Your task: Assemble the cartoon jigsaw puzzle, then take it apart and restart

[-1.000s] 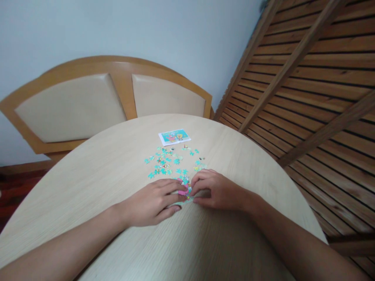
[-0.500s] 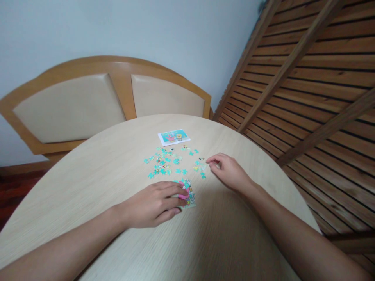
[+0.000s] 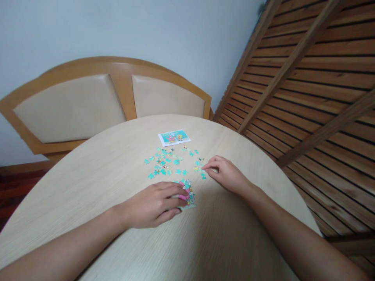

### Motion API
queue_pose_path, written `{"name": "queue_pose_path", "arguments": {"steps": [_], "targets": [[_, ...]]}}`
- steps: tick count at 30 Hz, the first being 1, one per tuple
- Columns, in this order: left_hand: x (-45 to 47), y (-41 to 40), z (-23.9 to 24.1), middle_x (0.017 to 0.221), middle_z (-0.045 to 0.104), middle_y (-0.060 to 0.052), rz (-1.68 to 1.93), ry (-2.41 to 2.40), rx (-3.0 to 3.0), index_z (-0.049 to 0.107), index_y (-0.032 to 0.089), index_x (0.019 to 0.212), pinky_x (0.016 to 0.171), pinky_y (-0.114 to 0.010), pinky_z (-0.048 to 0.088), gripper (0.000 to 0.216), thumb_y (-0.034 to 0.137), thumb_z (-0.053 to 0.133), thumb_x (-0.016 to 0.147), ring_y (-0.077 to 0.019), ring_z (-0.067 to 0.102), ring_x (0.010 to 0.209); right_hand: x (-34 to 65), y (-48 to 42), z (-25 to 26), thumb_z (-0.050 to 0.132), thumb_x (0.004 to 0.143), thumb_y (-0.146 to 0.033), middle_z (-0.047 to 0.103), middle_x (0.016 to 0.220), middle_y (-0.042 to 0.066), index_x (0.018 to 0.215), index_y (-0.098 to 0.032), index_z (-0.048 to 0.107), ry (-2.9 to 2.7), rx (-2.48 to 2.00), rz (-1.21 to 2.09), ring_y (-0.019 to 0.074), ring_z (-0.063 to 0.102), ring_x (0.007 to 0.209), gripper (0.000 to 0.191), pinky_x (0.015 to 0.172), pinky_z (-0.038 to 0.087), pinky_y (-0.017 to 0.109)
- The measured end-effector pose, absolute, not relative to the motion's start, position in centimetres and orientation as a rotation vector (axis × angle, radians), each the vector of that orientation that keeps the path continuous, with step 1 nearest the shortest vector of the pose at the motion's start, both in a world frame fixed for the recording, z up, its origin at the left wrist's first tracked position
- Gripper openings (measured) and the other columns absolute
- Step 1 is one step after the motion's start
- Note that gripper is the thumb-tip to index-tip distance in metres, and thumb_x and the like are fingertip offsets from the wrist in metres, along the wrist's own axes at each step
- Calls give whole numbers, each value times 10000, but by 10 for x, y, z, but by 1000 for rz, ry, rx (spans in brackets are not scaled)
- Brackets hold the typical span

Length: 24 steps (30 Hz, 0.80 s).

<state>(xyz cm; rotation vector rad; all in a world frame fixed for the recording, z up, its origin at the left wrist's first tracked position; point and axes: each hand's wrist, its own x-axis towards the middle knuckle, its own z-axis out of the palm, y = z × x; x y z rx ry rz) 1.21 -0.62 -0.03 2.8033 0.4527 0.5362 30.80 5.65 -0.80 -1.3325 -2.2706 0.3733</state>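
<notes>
My left hand [image 3: 154, 205] lies flat with outstretched fingers over a partly joined jigsaw section [image 3: 191, 197] in pink, white and teal. The fingers cover its left part. To the right, my right hand [image 3: 224, 171] has thumb and index finger pinched together at a small cluster of loose puzzle pieces [image 3: 197, 169]. A pale piece appears to be under or between those fingertips, mostly hidden. More loose teal and yellow puzzle pieces [image 3: 168, 160] are scattered beyond my left hand.
A reference picture [image 3: 174, 137] on white paper lies beyond the pieces. Everything rests on a round pale wooden table [image 3: 117, 152]. Behind it stands a bench back [image 3: 70, 107] with cream panels, and a slatted wooden partition [image 3: 316, 97] leans in at the right.
My right hand has moved slightly left and toward me, and its fingertips have closed over the small cluster of pieces. The left hand has stayed in place on the joined section.
</notes>
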Motion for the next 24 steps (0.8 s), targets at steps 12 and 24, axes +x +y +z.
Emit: {"name": "queue_pose_path", "arguments": {"steps": [12, 24], "targets": [[12, -6, -1, 1335, 643, -104, 541, 451, 2808, 609, 193, 1274, 1114, -450, 481, 269, 213, 510, 1025, -244, 589, 1267, 307, 54, -2, 629, 801, -111, 729, 981, 47, 918, -221, 770, -2285, -1427, 362, 222, 673, 916, 214, 849, 496, 352], [12, -6, 0, 1332, 643, -103, 513, 466, 2813, 608, 191, 1271, 1119, -448, 475, 267, 220, 505, 1027, -244, 580, 1277, 295, 40, 10, 724, 850, -293, 700, 950, 52, 749, -220, 727, -2392, -1316, 481, 219, 663, 944, 124, 853, 490, 344]]}}
